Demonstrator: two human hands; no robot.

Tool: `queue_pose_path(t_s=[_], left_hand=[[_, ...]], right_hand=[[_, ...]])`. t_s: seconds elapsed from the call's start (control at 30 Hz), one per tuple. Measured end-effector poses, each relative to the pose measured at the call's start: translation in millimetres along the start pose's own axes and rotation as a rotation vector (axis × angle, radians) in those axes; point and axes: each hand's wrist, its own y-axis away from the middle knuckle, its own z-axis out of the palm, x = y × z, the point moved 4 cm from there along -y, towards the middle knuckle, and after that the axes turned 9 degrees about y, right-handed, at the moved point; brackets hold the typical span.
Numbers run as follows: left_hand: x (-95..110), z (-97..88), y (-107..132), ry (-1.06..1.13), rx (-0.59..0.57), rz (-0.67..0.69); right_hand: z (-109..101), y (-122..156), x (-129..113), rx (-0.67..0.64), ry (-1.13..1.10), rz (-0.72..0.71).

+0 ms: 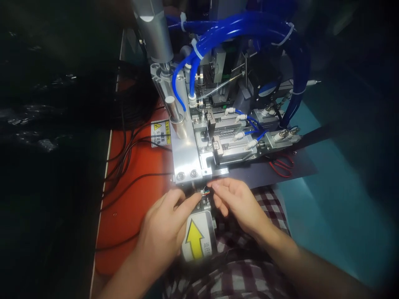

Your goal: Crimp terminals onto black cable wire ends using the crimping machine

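A small white connector (pixel 202 192) with thin coloured wires (pixel 206 192) sits at the front of a metal press machine (pixel 187 160). My left hand (pixel 166 220) reaches in from the left, its thumb and fingertips closed at the connector. From the other side, my right hand (pixel 235 201) has thumb and index finger pinched together just right of the wires. What lies between those right fingertips is too small to make out. Below the connector is a white plate with a yellow arrow (pixel 195 238).
Thick blue air hoses (pixel 249 27) arch over the machine's pneumatic cylinders (pixel 235 147). Black cables (pixel 124 155) cross the orange base (pixel 124 224) on the left, near a warning label (pixel 161 133). A thin red cable (pixel 282 166) lies right of the cylinders. Checkered cloth (pixel 243 278) is below my hands.
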Motion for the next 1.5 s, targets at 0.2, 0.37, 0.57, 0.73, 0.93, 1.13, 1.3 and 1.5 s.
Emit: queue_pose_path(t_s=[0.2, 0.37, 0.57, 0.73, 0.93, 1.13, 1.3, 1.5], left_hand=[[-2, 4.2, 3, 0.014, 0.018, -0.033], [-4, 7.6, 7, 0.039, 0.04, -0.069], [-4, 6.9, 7, 0.043, 0.046, -0.065], [-4, 5.7, 5, 0.055, 0.031, -0.047], [-2, 0.1, -2, 0.1, 0.014, -0.053], [3, -4.3, -6, -0.017, -0.024, -0.019], [3, -3.7, -8, 0.016, 0.021, 0.002], [4, -2.8, -8, -0.032, -0.001, -0.03]], right_hand=[[14, 0, 0, 0.09, 0.026, 0.014], [16, 9, -2, 0.189, 0.281, -0.208], [12, 4, 2, 0.164, 0.302, -0.16], [12, -7, 0, -0.125, 0.108, 0.064], [1, -7, 8, -0.07, 0.158, 0.0], [14, -3, 14, 0.028, 0.228, -0.265], [12, 1, 8, 0.116, 0.317, -0.393], [12, 3, 5, 0.128, 0.351, -0.395]])
